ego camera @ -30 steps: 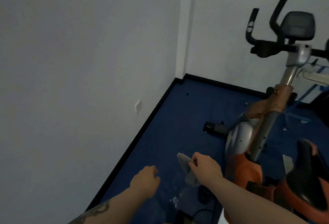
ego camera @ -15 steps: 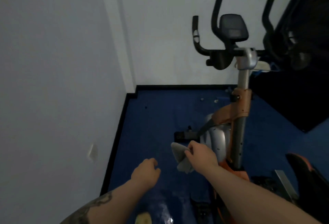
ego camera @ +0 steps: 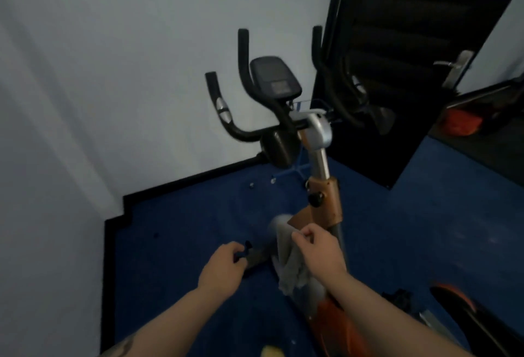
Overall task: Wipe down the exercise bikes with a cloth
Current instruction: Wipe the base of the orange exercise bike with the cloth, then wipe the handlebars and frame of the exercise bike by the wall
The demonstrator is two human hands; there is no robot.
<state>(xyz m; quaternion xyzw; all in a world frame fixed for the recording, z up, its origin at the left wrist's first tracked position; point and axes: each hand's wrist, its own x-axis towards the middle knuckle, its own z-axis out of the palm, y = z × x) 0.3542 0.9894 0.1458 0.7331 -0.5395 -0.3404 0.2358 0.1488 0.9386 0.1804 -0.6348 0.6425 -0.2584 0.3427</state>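
An orange and silver exercise bike [ego camera: 323, 203] stands in front of me, with black handlebars [ego camera: 243, 130] and a dark console [ego camera: 275, 77] on its post. My right hand [ego camera: 319, 249] is closed on a grey cloth [ego camera: 290, 266] that hangs beside the lower frame of the bike. My left hand [ego camera: 224, 267] is curled into a loose fist with nothing in it, left of the cloth and above the blue floor. The black and orange saddle [ego camera: 465, 311] shows at the lower right edge.
White walls meet in a corner at the left, with black skirting [ego camera: 181, 183] along the blue floor [ego camera: 175, 243]. A black door [ego camera: 419, 67] with a metal handle stands open at the right. A red object [ego camera: 460, 123] lies beyond it.
My view has swung right and nearer, so the bike now sits in the middle and the door shows. Both hands keep their grip and spacing; the cloth stays in my right hand.
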